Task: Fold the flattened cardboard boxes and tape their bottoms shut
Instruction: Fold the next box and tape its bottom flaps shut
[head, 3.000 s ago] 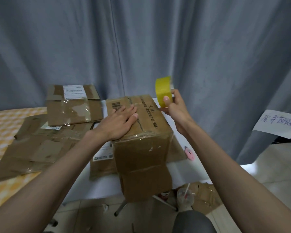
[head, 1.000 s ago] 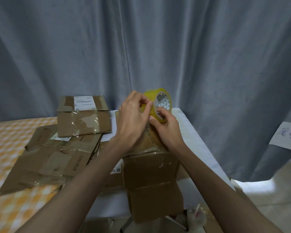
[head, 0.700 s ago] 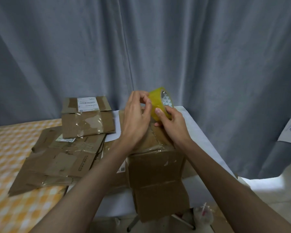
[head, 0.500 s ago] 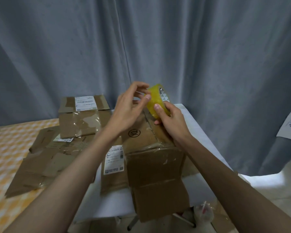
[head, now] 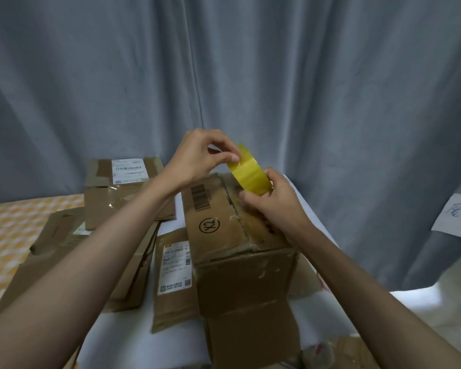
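A folded-up brown cardboard box [head: 218, 230] stands on the white table [head: 133, 339], its closed flaps facing up and a loose flap hanging over the table's front edge. Above its far end my right hand [head: 274, 206] grips a yellow tape roll [head: 250, 174]. My left hand [head: 200, 158] pinches the roll's upper edge between thumb and fingertips. Flattened cardboard boxes [head: 72, 251] lie stacked to the left, and one flat piece with a white label [head: 173, 278] lies beside the standing box.
A grey curtain [head: 277, 75] hangs close behind the table. An orange-checked surface [head: 8, 230] lies at the left. A handwritten paper note [head: 458, 217] hangs at the right. The floor [head: 421, 310] shows at lower right, with clutter under the table's edge.
Three seconds ago my left hand pressed flat on the box while my right hand held the roll up. Since then my left hand has risen to the roll and now pinches its edge.
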`<state>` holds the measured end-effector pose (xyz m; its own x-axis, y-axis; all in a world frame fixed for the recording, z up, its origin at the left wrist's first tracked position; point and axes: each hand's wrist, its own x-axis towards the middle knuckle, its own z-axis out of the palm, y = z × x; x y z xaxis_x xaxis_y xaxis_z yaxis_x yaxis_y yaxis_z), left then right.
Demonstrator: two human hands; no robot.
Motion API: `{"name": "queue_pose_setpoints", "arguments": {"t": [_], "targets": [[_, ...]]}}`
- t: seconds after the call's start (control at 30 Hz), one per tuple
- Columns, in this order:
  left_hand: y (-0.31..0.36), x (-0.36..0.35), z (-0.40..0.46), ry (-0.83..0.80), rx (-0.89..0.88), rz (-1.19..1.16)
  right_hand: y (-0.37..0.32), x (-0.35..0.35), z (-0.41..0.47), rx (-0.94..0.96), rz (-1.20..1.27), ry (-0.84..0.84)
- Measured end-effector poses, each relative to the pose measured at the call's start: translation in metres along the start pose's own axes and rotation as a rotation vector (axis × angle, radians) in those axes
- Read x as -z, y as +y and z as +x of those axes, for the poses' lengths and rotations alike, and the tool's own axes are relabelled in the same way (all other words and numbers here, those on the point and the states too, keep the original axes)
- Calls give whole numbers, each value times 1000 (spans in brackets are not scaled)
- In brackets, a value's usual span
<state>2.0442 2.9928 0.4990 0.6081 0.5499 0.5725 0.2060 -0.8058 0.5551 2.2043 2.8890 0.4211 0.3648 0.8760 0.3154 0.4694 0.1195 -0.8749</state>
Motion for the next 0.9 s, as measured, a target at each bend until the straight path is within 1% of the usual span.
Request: {"name": "queue_pose_setpoints", "arguments": {"t": [0.1,0.2,0.33,0.43,0.5,0.67,0.73,0.8,0.9], "targets": [[1,9,20,-74,46,-3,8,2,-2,10,-58,4],[7,21,29,-141,107,-77,1,1,-8,72,-84,41],[16,37,31,-47,165,-71,-20,0,-18,135,-10,60],[12,43,31,-5,262,-88,-36,-1,-23,80,112,41],[6,44,29,-14,320,-119,-42,-3,-25,34,156,39],[-8,32,13,-61,407,-231,-47,-2,-31,-122,137,-11],[-14,21,5,-86,445,-277,-48,-3,-32,-152,139,-18],[-22,6,-1,-98,503,-364,-50,-4,-32,-148,145,8],[-37,-16,-8,-110,619,-581,-51,-12,-28,-132,145,84]]}}
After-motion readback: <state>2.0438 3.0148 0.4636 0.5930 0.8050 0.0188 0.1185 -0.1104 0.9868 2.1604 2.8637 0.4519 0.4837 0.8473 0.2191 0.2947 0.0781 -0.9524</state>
